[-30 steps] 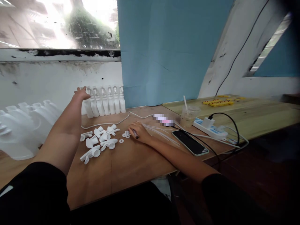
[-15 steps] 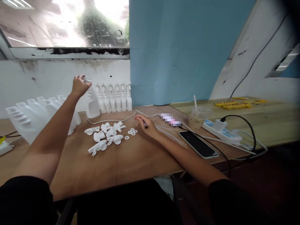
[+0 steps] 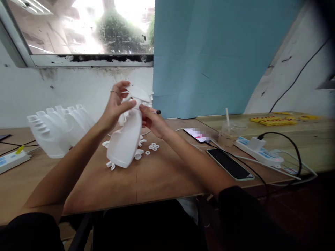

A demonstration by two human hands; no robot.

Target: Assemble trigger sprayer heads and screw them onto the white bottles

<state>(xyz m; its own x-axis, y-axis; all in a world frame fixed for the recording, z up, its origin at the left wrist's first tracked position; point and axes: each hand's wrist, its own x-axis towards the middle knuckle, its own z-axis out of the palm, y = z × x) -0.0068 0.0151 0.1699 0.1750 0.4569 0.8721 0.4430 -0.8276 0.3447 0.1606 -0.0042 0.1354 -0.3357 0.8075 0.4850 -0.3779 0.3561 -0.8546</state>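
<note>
A white plastic spray bottle (image 3: 124,143) is held in the air, tilted, its base toward me and its trigger head away. My left hand (image 3: 117,101) grips it at the spray head and neck, thumb pressed on the near side. From the right, my right hand (image 3: 154,122) closes on the neck just under the head. A dark-tipped pen (image 3: 158,112) sticks out of that same hand. Below the bottle, partly covered by it, lie loose white trigger heads (image 3: 138,154). Beside them are several small white washers (image 3: 154,146).
Several white bottles without heads (image 3: 57,134) stand at the left. On the right are a dark phone (image 3: 227,164), a lit phone (image 3: 196,135), a plastic cup with a straw (image 3: 227,135) and a power strip (image 3: 259,151) with cables. Another power strip (image 3: 14,160) lies far left.
My left hand has brought the bottle from the back of the table toward me and right, tilting it. My right hand has risen from beside the washers and taken hold of its neck.
</note>
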